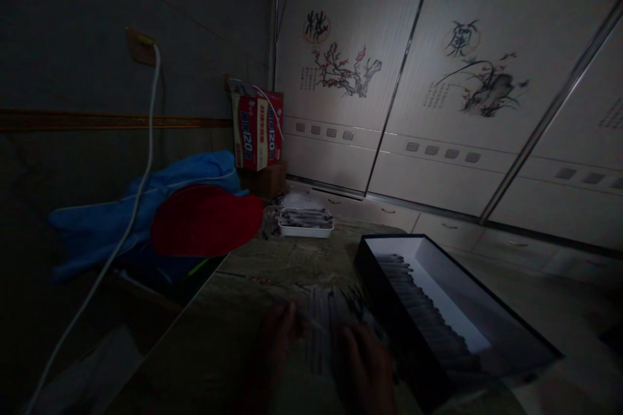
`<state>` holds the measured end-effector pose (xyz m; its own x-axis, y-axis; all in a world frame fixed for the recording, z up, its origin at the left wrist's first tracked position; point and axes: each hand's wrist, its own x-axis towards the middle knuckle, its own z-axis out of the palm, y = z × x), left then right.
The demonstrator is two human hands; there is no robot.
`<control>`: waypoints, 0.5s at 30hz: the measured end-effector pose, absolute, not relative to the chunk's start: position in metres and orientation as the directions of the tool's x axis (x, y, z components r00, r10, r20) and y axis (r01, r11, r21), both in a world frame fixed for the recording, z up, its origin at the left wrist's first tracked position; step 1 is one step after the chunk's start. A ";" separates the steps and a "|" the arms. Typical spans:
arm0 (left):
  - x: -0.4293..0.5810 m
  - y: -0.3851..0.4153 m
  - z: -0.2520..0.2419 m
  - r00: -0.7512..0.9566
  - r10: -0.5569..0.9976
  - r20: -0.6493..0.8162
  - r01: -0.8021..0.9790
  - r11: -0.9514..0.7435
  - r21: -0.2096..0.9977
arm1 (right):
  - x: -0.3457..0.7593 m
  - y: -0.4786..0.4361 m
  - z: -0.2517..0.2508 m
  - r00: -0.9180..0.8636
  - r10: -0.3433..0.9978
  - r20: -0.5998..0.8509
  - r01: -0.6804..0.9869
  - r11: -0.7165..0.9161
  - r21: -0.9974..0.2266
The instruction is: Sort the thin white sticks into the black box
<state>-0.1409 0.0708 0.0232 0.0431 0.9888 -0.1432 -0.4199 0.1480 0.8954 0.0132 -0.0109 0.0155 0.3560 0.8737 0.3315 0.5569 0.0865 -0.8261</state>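
Right hand (363, 363): fingers curled at the pens (318, 331), just left of the box (487, 292); dark and blurred, can't tell if it grips. Left hand (280, 331): farther left of box, fingers part-bent beside same pens, hold unclear. More pens rowed inside box. White tray (306, 232) beyond box, to its left.

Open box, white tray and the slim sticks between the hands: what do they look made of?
Slim sticks: perhaps plastic, looking pale and see-through, though blurred. Open box: probably matte cardboard, thin straight walls, dark outside, pale inside. White tray: likely smooth plastic, rounded corners.
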 end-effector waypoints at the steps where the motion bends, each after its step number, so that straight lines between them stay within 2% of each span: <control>1: -0.140 0.070 0.023 0.060 0.990 -0.126 -0.410 0.140 0.901 | 0.007 -0.012 0.012 0.310 0.886 0.346 0.565 0.121 -0.816; 5: -0.139 0.069 0.022 0.141 0.986 -0.085 -0.379 0.133 0.916 | -0.008 -0.013 0.002 0.303 0.857 0.418 0.637 0.144 -0.758; 7: -0.139 0.069 0.021 0.152 0.984 -0.088 -0.356 0.137 0.924 | -0.007 -0.013 0.005 0.212 0.897 0.387 0.663 0.159 -0.731; 10: -0.144 0.072 0.024 0.023 0.994 -0.110 -0.331 0.111 0.937 | -0.002 -0.013 0.015 0.129 0.936 0.327 0.671 0.160 -0.724; 15: -0.162 0.075 0.042 -0.229 0.967 -0.112 -0.349 0.026 0.937 | 0.012 -0.013 0.026 0.200 0.939 0.279 0.747 0.038 -0.663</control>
